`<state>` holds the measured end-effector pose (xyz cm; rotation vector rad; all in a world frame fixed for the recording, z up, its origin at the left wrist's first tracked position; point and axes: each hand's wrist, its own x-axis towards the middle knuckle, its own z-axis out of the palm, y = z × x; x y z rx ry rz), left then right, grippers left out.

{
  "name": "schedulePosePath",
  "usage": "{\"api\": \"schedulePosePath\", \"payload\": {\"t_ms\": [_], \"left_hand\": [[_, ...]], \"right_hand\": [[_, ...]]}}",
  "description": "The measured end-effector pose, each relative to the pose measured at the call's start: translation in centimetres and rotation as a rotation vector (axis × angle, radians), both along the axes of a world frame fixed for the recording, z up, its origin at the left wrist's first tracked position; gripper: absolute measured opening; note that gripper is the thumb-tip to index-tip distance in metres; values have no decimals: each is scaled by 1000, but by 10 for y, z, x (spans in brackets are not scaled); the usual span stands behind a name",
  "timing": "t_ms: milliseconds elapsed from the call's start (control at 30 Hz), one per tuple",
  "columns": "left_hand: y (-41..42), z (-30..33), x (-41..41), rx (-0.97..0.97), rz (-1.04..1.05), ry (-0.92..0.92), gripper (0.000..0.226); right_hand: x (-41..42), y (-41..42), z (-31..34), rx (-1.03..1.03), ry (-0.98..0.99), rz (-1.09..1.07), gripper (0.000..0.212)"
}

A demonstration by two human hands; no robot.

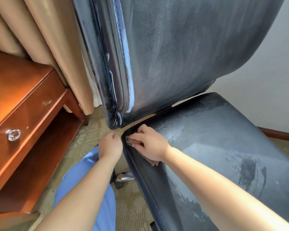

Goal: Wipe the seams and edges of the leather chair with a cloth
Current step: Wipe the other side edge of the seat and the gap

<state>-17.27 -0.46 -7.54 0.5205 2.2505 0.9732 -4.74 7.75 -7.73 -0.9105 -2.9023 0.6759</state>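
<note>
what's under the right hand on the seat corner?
Under the right hand lies a brownish cloth, pressed onto the seat near its stitched edge. Only bits show, at the fingertips and below the palm; the rest, and the leather beneath, is covered.

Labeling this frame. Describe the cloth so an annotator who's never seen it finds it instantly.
Start at the dark leather chair and go to the seat's back-left corner, just below the backrest. The right hand presses there; the cloth is the small brownish bit showing under its fingers and palm, the only brown fabric on the dark seat.
</note>
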Motion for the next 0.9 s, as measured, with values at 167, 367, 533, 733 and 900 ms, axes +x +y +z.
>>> {"api": "schedulePosePath", "payload": {"t_ms": [167, 367, 533, 733, 900], "left_hand": [[-14, 3, 23, -14, -21, 2, 29], [-31, 3, 54, -88, -33, -52, 31], [-49, 11, 78, -70, -43, -124, 32], [-69, 22, 101, -57, -142, -193, 26], [-79, 43, 111, -19, -229, -137, 31]], "right_hand": [[19, -19, 4, -12, -33, 83, 34], [56, -71, 7, 68, -15, 123, 25], [85, -103, 13, 79, -69, 90, 27], [118, -128, 24, 66, -194, 70, 35], [116, -138, 37, -77, -358, 25, 40]]}}
